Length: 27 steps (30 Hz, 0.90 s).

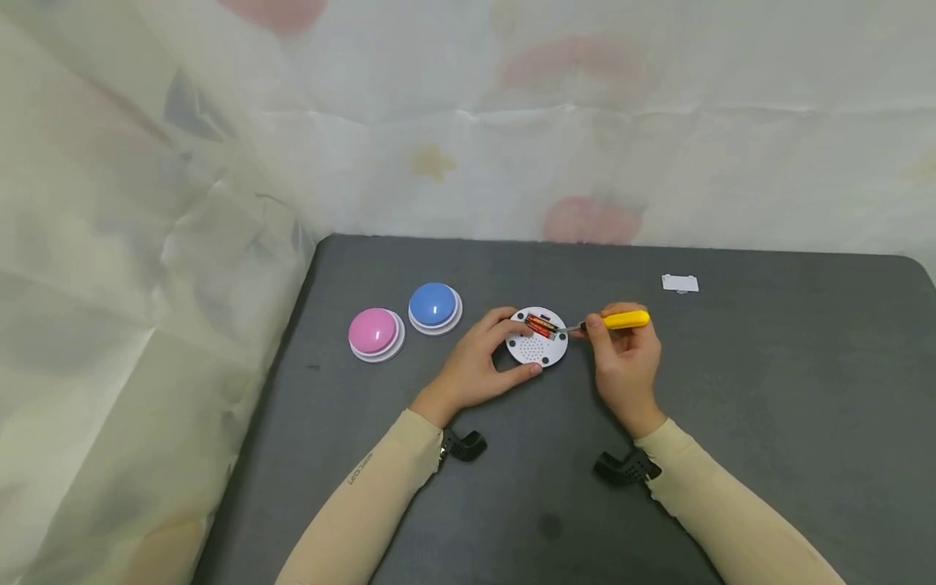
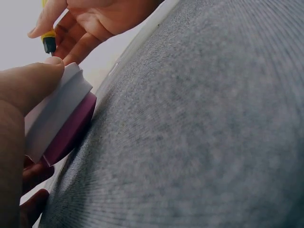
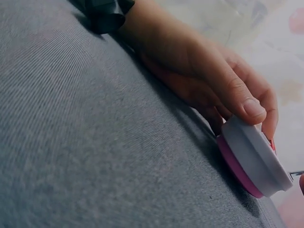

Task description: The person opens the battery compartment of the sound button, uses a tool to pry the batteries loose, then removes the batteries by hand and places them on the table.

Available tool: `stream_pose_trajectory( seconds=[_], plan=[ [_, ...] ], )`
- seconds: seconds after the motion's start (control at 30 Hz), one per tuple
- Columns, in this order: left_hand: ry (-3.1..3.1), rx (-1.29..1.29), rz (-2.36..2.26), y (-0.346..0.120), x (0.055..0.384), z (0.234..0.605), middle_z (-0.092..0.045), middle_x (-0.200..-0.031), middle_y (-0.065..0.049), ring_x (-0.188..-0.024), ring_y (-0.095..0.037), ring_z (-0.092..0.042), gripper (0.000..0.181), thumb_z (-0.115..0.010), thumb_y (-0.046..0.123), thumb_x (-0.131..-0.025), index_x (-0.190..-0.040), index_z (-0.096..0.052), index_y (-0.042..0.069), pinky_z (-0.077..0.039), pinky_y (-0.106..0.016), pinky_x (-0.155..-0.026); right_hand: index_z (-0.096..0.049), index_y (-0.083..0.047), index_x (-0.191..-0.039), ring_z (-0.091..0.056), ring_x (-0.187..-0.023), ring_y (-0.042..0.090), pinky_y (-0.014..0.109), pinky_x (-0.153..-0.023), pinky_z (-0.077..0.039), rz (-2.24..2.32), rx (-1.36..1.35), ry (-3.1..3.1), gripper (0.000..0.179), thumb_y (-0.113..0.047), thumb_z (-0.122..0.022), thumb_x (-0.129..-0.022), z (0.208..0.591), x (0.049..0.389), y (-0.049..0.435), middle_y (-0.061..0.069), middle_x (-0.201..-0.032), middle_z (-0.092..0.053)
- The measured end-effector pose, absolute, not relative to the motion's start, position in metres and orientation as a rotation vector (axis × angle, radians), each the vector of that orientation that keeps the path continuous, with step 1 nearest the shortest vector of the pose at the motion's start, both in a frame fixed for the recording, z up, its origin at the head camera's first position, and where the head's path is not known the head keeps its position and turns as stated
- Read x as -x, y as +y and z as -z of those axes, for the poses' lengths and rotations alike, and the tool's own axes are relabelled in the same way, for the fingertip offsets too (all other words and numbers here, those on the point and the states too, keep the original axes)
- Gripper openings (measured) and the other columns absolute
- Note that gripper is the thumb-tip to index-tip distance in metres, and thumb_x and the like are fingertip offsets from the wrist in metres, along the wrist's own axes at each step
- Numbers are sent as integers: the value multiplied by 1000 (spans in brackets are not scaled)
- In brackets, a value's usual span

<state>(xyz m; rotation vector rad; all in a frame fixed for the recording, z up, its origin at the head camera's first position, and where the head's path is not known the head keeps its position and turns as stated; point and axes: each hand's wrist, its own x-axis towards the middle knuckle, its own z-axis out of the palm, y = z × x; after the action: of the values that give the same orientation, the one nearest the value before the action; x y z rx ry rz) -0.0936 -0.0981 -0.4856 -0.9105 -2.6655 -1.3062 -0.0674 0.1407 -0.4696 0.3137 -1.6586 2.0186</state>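
A round white push button (image 1: 537, 353) lies turned over, its vented base upward and its battery compartment uncovered. Beneath it, the purple-pink dome (image 2: 71, 130) shows in the left wrist view. Red-and-black batteries (image 1: 541, 326) sit in the compartment. My left hand (image 1: 475, 361) grips the button's rim from the left, thumb on the near edge and fingers across the far side. In my right hand (image 1: 629, 370) is a screwdriver with a yellow handle (image 1: 627, 319), pinched between thumb and fingers. Its metal shaft points left, with the tip at the right end of the batteries.
To the left stand a pink push button (image 1: 373, 330) and a blue one (image 1: 433, 304), both dome up. A small white battery cover (image 1: 680, 283) lies at the back right of the dark grey table (image 1: 790, 406). Patterned cloth (image 1: 468, 146) hangs behind and at left.
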Motion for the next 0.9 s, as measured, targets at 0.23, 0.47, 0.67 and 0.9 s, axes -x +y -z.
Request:
stream_pose_trajectory(
  seconds=[0.23,0.47,0.67,0.9],
  plan=[
    [-2662,899,1329,-95,93,486,-59,-147,-3,-135,-20,-58,49,-94,40,-88,-129,-74,24,-46,-41,-116,-47,23,-112,-72,-93,31,36,-82,-65,-2065,-315,-1617,25,13,-67,-102,471,66,142,17,-104,-58],
    [-2665,912,1336,-94,97,491,-60,-146,-1,-132,-16,-59,45,-93,41,-89,-128,-77,26,-47,-39,-115,-49,18,-116,-71,-93,33,42,-81,-65,-2163,-233,-1532,21,10,-65,-105,477,68,146,20,-105,-56],
    [-2688,877,1382,-99,90,501,-61,-144,2,-131,-14,-60,44,-94,39,-88,-128,-78,27,-48,-40,-113,-47,19,-118,-70,-94,34,46,-81,-65,-2213,-202,-1493,23,9,-63,-106,487,63,143,22,-105,-55],
    [-2667,955,1433,-92,95,513,-61,-145,1,-133,-15,-59,44,-91,41,-92,-131,-76,29,-48,-39,-115,-53,14,-113,-70,-86,28,39,-76,-66,-2158,-101,-1360,13,9,-63,-106,485,69,169,21,-101,-58]
  ],
)
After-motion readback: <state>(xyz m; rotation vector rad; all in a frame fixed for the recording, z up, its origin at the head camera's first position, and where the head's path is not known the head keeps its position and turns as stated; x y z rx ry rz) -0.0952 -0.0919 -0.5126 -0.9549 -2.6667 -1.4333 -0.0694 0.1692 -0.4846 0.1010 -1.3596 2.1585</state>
